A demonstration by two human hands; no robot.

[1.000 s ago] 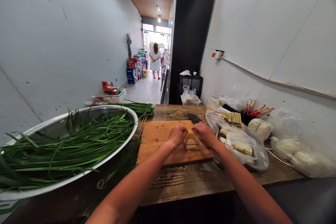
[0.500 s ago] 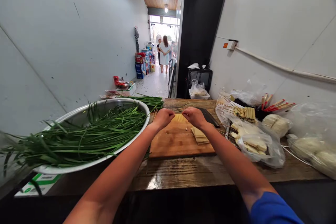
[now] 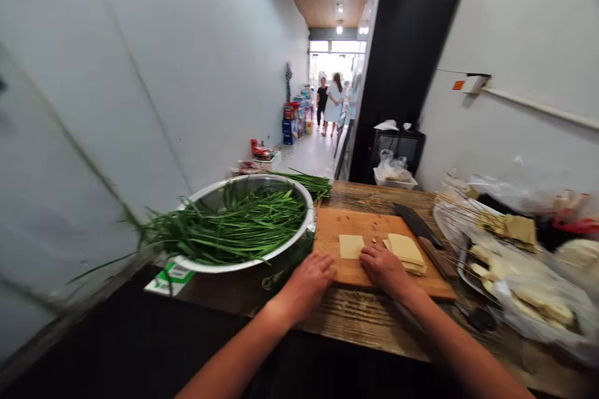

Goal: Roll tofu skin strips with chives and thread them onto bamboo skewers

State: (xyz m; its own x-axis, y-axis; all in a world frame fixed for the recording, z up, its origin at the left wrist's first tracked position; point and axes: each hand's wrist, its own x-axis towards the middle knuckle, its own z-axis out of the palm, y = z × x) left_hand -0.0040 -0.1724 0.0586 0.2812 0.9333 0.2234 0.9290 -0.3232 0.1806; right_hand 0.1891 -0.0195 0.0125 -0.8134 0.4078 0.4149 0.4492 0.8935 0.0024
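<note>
Head view: both hands, left (image 3: 306, 275) and right (image 3: 384, 268), rest loosely open and empty on the cutting board (image 3: 374, 274) beside a tofu-skin sheet (image 3: 350, 245), on a wooden worktop (image 3: 374, 324) in a narrow white-walled room.

My hands are coming back down & toward me: 0.5 s ago both were raised, fists nearly together over the far end of the cutting board (image 3: 374, 274). Now my left hand (image 3: 306, 280) is resting at the board's near left edge, my right hand (image 3: 386, 268) lying flat on it just in front of the tofu-skin stack (image 3: 406, 250). A single sheet (image 3: 350, 245) is now lying alone, left of the stack. My view's swinging left.
</note>
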